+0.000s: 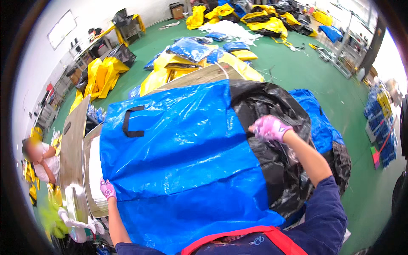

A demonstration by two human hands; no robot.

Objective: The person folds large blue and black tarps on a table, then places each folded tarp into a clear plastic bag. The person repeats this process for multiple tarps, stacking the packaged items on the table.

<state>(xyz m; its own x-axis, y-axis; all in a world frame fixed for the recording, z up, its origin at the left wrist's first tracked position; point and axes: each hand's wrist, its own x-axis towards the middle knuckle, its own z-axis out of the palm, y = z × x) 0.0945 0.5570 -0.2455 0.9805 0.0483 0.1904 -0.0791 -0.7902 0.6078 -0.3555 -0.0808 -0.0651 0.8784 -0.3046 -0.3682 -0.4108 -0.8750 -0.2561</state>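
Observation:
A large blue woven plastic bag lies spread in front of me, with a black strap handle near its far left corner. Its right end is a crumpled black plastic section. My left hand, in a pink patterned glove, is closed on the bag's left edge. Over the black section is my right hand, gloved alike, with fingers bunched and pointing left. Blur hides whether it pinches anything. White sheets show under the bag's left edge.
Another blue and black bag hangs to the right. Wood-topped tables stand at the left, near a seated person. Beyond lie packed blue bundles and yellow and black heaps. Blue stacked goods stand far right.

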